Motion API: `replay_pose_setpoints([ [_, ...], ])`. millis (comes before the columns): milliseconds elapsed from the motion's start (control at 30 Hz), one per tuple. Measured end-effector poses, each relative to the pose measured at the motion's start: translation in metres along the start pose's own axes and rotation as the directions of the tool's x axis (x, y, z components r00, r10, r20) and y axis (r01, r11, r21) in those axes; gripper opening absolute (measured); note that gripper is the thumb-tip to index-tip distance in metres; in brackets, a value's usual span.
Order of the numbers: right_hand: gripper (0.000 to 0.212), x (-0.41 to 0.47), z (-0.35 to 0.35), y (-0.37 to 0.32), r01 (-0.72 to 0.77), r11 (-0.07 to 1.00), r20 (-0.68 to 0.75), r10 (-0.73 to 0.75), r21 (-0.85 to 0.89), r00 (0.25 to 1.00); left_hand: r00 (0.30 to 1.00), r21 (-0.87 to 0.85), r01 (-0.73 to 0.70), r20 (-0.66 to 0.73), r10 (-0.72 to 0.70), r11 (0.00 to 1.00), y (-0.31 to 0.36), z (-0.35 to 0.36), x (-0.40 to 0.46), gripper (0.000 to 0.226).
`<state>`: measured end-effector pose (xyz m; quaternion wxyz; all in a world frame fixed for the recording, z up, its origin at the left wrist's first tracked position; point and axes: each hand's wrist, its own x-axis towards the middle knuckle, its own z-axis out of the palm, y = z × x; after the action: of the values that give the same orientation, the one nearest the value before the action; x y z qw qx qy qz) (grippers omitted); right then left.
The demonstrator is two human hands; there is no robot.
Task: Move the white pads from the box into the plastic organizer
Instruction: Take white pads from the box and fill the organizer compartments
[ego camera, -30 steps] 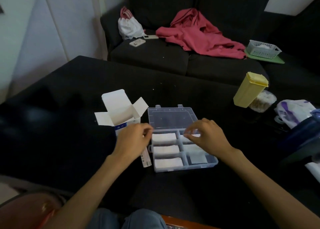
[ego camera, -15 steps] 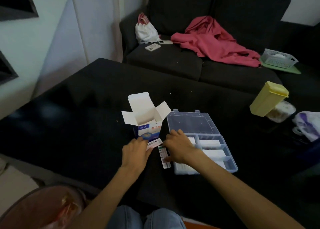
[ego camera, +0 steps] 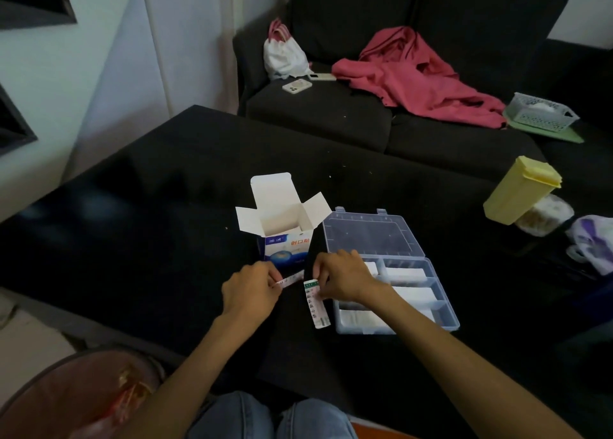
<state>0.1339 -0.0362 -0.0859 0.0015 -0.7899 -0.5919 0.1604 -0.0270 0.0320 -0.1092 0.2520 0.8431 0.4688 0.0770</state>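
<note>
An open white and blue cardboard box point(ego camera: 286, 236) stands on the black table point(ego camera: 166, 226), flaps up. Right of it lies the clear plastic organizer point(ego camera: 444, 309) with its lid point(ego camera: 371, 232) folded back; white pads point(ego camera: 414, 294) lie in several of its compartments. My left hand point(ego camera: 250, 292) pinches a thin printed strip point(ego camera: 292, 279) just in front of the box. My right hand point(ego camera: 341, 277) pinches the top of a second printed strip point(ego camera: 316, 306) that lies on the table beside the organizer's left wall.
A yellow lidded container point(ego camera: 520, 189) and a small clear tub point(ego camera: 547, 216) stand at the table's right, with a purple and white bag point(ego camera: 593, 242) beyond. Behind the table a dark sofa carries a pink cloth point(ego camera: 414, 76), a white bag point(ego camera: 285, 56), two phones and a white basket point(ego camera: 540, 111).
Both hands left the organizer and moved left to the strips in front of the box. The view shifted, so everything sits further right in the frame.
</note>
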Motion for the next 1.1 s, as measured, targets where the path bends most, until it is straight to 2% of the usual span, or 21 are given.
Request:
replay_pose_setpoints([
  [133, 0.033, 0.000, -0.002, 0.002, -0.027, 0.991, -0.024, 0.031, 0.131, 0.999, 0.999, -0.068, 0.040, 0.009, -0.039, 0.997, -0.001, -0.014, 0.001, 0.011],
  [200, 0.032, -0.003, -0.010, 0.003, -0.028, 0.963, -0.002, 0.030, 0.268, 1.000, 0.999, -0.090, 0.042, 0.004, -0.042, 0.995, 0.001, -0.022, 0.002, 0.012],
  [333, 0.016, -0.029, -0.036, 0.016, -0.021, 0.799, -0.040, 0.056, 0.602, 0.998, 1.000, -0.160, 0.000, -0.019, -0.003, 0.987, 0.014, -0.037, 0.002, 0.013],
  [467, 0.013, -0.064, -0.059, 0.060, -0.024, 0.706, -0.177, 0.211, 0.708, 0.961, 0.994, -0.251, -0.111, -0.040, 0.104, 0.962, 0.045, -0.035, 0.004, 0.011],
  [567, 0.014, -0.088, -0.065, 0.096, -0.043, 0.773, -0.356, 0.340, 0.633, 0.871, 0.974, -0.308, -0.223, -0.027, 0.226, 0.925, 0.075, -0.022, 0.008, 0.011],
  [633, 0.014, -0.102, -0.061, 0.111, -0.061, 0.880, -0.487, 0.317, 0.471, 0.814, 0.960, -0.307, -0.268, -0.008, 0.279, 0.913, 0.092, -0.010, 0.012, 0.014],
  [733, 0.012, -0.112, -0.040, 0.121, -0.074, 0.991, -0.559, 0.124, 0.111, 0.820, 0.949, -0.283, -0.299, 0.015, 0.316, 0.912, 0.112, 0.006, 0.015, 0.017],
  [833, 0.014, -0.108, -0.010, 0.124, -0.060, 0.995, -0.499, 0.015, -0.074, 0.867, 0.943, -0.257, -0.314, 0.030, 0.333, 0.914, 0.120, 0.016, 0.016, 0.018],
  [933, 0.021, -0.100, 0.011, 0.123, -0.036, 0.998, -0.454, 0.007, -0.055, 0.891, 0.939, -0.235, -0.318, 0.054, 0.339, 0.918, 0.121, 0.022, 0.017, 0.019],
  [1100, 0.028, -0.098, 0.018, 0.125, -0.049, 0.979, -0.395, 0.125, 0.197, 0.910, 0.938, -0.204, -0.332, 0.034, 0.346, 0.921, 0.124, 0.032, 0.021, 0.020],
])
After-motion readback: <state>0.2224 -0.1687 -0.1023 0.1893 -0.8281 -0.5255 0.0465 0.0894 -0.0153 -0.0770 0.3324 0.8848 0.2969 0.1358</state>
